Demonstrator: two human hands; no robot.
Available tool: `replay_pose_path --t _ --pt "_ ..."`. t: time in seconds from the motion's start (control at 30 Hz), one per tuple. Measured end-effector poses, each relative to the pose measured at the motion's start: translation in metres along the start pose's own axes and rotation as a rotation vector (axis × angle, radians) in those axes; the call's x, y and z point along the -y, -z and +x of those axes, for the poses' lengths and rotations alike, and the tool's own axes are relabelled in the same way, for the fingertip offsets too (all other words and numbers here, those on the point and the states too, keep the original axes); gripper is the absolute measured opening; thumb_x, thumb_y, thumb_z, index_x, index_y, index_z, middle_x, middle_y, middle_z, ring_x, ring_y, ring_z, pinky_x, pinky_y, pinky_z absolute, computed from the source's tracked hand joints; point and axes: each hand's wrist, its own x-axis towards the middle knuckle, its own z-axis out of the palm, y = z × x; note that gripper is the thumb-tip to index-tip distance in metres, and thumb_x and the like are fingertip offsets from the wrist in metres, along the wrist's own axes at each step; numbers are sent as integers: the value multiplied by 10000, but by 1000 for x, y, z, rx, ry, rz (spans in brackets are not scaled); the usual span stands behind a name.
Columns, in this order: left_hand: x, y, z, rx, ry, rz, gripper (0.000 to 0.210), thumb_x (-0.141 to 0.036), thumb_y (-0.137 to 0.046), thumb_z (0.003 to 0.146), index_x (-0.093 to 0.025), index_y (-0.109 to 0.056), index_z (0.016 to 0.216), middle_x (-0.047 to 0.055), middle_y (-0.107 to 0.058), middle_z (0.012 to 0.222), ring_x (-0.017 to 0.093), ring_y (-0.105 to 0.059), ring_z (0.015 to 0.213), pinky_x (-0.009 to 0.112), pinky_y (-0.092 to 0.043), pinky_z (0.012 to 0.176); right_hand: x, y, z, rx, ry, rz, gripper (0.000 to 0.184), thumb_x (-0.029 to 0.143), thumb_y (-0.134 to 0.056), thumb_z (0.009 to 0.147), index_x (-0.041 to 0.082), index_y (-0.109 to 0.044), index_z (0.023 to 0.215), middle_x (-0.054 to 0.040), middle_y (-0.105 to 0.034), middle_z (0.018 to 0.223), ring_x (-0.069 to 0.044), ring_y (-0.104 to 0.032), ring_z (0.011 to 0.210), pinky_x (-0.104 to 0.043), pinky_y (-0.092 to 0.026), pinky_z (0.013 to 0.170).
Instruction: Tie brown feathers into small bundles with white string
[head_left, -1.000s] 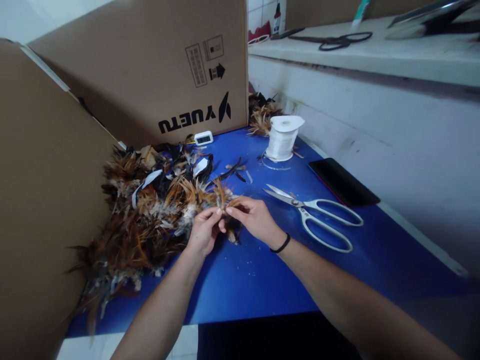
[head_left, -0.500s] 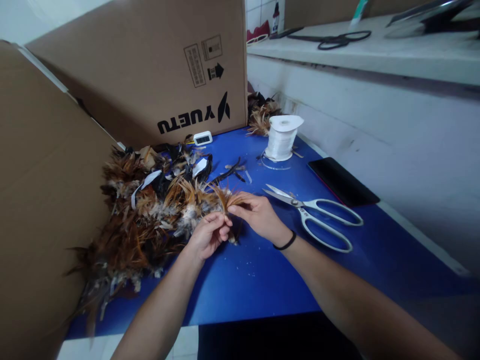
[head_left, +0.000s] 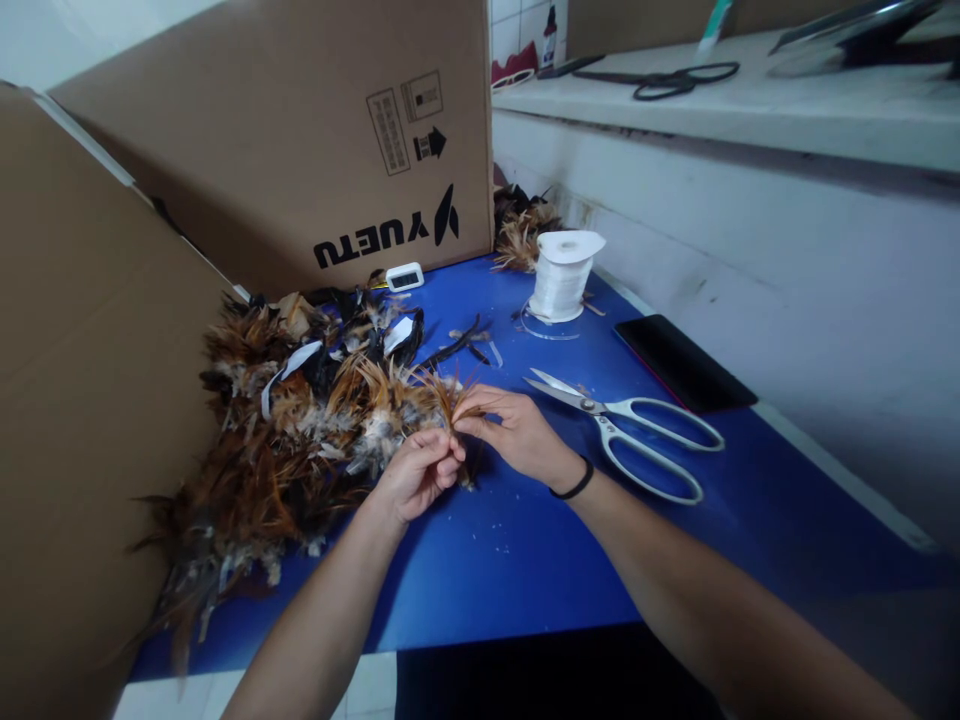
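Note:
Brown feathers (head_left: 444, 392) fan up between my two hands, above the blue table (head_left: 480, 590). My left hand (head_left: 424, 472) is closed in a pinch at the base of these feathers. From the right, my right hand (head_left: 511, 428), with a black band at the wrist, pinches the same feathers with thumb and fingers. The fingertips of both hands almost touch. Close behind and to the left spreads a heap of brown, black and whitish feathers (head_left: 255, 480). Open-bladed scissors (head_left: 600, 410) lie to the right of my right hand.
A spool of white line (head_left: 561, 280) stands toward the back, a black phone (head_left: 684, 362) to its right. Cardboard panels (head_left: 262, 130) rise at the left and back. A small white digital display (head_left: 405, 278) sits by the box. Black scissors (head_left: 675, 80) rest on the ledge.
My right hand's fingers have shifted slightly on the feathers, whose tips spread a little differently. My left hand stays almost where it was.

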Motion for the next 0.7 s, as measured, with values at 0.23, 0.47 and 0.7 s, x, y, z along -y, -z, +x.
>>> replay_pose_path --t 0.23,0.47,0.7 --pt "1 2 -1 23 -14 37 243 -256 -792 607 -98 -610 634 21 -579 605 5 -339 410 138 -292 370 4 1 0 33 -14 -23 95 170 -600 804 183 -657 729 -17 -632 751 -143 -588 759 -301 -469 770" --pt "1 3 2 -44 -229 141 250 -321 -774 635 -112 -637 646 26 -600 636 28 -400 432 176 -360 412 0 -2 -2 -89 -168 17 42 204 -644 749 173 -647 778 -10 -661 760 -133 -602 715 -284 -484 711" --pt "3 11 7 -160 -474 408 255 -371 -733 676 -153 -636 585 -15 -517 493 98 -495 487 240 -430 517 0 -8 -5 -62 -258 119 103 270 -676 727 171 -664 753 -21 -681 748 -143 -628 672 -278 -514 654"
